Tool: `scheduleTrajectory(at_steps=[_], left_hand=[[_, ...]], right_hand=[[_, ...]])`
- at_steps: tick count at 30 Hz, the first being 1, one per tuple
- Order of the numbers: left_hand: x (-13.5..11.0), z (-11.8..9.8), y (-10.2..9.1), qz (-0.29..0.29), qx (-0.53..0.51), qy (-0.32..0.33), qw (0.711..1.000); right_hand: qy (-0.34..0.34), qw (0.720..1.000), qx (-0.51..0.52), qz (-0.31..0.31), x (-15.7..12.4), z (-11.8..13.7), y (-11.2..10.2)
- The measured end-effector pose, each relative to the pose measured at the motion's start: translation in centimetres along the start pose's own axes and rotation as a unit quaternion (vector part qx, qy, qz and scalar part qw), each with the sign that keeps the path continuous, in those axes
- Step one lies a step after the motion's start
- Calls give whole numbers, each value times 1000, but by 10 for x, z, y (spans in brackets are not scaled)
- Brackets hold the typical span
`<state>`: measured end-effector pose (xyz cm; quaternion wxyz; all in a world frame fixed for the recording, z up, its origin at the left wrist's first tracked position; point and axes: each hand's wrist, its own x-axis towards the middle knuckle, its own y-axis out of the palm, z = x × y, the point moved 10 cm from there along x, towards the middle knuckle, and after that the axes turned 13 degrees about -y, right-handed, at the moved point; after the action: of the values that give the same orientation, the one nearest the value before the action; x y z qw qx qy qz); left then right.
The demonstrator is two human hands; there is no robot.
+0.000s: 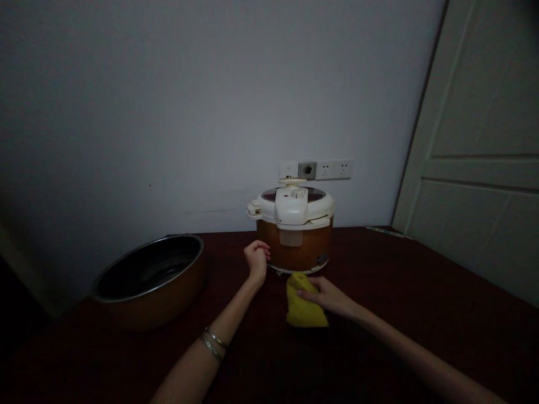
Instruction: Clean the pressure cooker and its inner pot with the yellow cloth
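An orange-brown rice cooker (pixel 295 241) with a white lid stands at the back of a dark red table (pixel 400 303). My left hand (pixel 256 259) is curled into a loose fist just left of the cooker's base, close to it, with nothing visible in it. A yellow cloth (pixel 301 311) lies on the table in front of the cooker. My right hand (pixel 326 294) rests on the cloth's right side, fingers pressed onto it. Two bracelets sit on my left wrist.
A wide metal pot (pixel 151 280) with a dark inside sits at the table's left. A white socket strip (pixel 315 169) is on the wall behind the cooker. A white door (pixel 480 168) stands at the right. The room is dim.
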<state>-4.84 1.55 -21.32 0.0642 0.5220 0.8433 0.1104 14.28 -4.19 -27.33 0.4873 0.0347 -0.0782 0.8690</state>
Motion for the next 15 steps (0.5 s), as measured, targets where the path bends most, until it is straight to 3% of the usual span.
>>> scheduleTrajectory(at_steps=[5, 8, 11, 15], left_hand=[[35, 6, -58, -97, -3, 14, 995], [50, 19, -84, -141, -3, -1, 990], [59, 27, -96, -151, 8, -4, 988], [63, 28, -100, -152, 21, 7, 988]], right_hand=[[107, 967, 216, -81, 28, -29, 45], [132, 945, 278, -107, 54, -34, 74], [124, 919, 334, -167, 82, -34, 86], [80, 880, 389, -261, 98, -32, 82]])
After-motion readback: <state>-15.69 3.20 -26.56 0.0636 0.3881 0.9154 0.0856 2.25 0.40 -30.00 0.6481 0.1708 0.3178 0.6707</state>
